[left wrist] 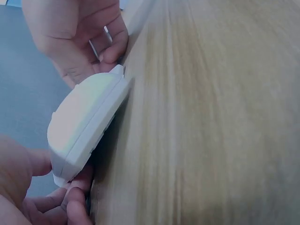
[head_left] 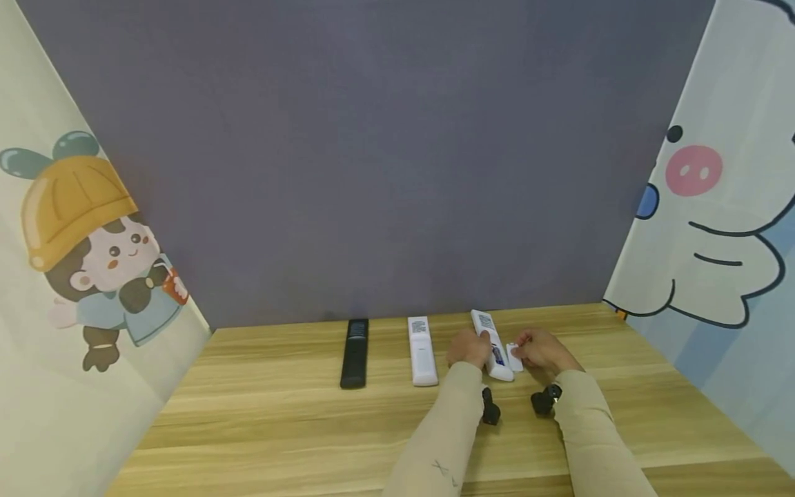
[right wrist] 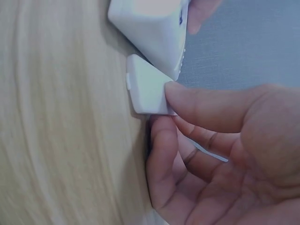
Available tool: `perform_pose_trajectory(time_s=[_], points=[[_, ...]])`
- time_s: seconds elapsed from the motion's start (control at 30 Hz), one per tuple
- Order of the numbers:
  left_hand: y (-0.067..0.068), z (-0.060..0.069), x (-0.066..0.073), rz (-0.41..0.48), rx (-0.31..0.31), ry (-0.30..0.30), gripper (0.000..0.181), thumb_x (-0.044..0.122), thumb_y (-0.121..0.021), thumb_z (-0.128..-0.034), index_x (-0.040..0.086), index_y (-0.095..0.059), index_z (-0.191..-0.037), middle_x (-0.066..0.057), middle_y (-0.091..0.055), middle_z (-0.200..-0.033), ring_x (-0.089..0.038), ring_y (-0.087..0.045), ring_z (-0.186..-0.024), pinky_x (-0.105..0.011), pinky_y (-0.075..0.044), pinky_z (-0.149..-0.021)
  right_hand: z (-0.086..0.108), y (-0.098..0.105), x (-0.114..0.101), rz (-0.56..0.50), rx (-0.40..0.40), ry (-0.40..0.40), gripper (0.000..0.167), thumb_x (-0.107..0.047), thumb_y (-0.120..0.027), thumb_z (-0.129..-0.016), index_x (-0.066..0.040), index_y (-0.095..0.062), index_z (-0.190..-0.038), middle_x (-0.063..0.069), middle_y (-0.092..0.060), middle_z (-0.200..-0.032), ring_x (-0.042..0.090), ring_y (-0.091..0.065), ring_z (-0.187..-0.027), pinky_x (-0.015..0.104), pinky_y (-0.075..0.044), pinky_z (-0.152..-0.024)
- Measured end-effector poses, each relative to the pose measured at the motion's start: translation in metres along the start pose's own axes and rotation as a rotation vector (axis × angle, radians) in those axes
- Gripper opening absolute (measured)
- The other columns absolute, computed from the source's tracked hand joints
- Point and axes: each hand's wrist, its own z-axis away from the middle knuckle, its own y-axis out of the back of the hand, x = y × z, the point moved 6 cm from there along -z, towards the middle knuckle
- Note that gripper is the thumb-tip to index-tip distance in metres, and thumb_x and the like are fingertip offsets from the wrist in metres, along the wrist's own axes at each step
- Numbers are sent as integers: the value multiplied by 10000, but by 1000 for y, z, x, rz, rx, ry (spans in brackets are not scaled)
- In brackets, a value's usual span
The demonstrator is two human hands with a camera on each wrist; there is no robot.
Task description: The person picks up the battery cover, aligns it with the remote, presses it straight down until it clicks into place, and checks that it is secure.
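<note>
The left hand [head_left: 468, 348] grips the rightmost white remote [head_left: 493, 338] from its left side, thumb on top and fingers tucked under the edge. This remote sits near the back of the desk [head_left: 261, 414], button side facing down, its battery compartment uncovered and a dark blue battery [head_left: 498, 355] showing inside. The right hand [head_left: 543, 351] pinches a small white battery cover [head_left: 514, 357] between thumb and fingers, just beside the remote's right edge — off the compartment.

To the left lie two more remotes, well apart from each other: a second white one [head_left: 423, 352] with its back up, then a black remote [head_left: 355, 353]. Pale sleeves [head_left: 441, 435] cover both forearms, and a small black device [head_left: 490, 411] shows at each wrist. Behind the desk stands a dark grey panel [head_left: 385, 159] — cartoon-printed sheets [head_left: 714, 276] flank it.
</note>
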Motion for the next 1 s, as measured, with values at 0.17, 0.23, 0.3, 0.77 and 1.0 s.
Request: perform_pose_trajectory(time_s=[0.17,0.23,0.3,0.77,1.0], points=[[1,-1,-3,41,23,-25,371,393,-619,-993,105,-699,-773,-80,-707,-790,-256,-672,-762,-429,-528,-641,-1,1,1,-30,14,-11,148,-50,-673,-923,45,-581,-989,38,-546,-761,135,-517,-650,261,-445,-596],[1,-1,-5,66,36,-41,375,388,-623,-990,118,-688,-738,-57,-692,-750,-229,-647,-721,-399,-498,-618,-1,2,1,-47,18,-18,146,-41,-673,-921,48,-579,-989,38,-553,-766,133,-524,-655,255,-450,-593],[1,0,-7,108,49,-59,365,368,-639,-985,129,-676,-711,-39,-673,-711,-206,-613,-671,-371,-459,-588,-1,2,2,-53,18,-19,144,-37,-670,-925,50,-576,-991,35,-554,-763,131,-526,-654,254,-451,-590],[1,2,-18,308,36,-91,219,345,-708,-942,154,-809,-985,-19,-771,-931,-200,-677,-820,-397,-521,-732,1,2,5,-90,22,-8,125,-31,-650,-935,63,-588,-991,31,-573,-751,133,-542,-659,253,-462,-582],[-4,-1,-21,340,-1,-108,234,327,-685,-951,139,-803,-1026,-20,-775,-996,-200,-674,-866,-405,-516,-788,-1,2,7,-112,18,-6,130,-24,-656,-925,64,-586,-991,28,-568,-735,130,-534,-646,253,-452,-575]])
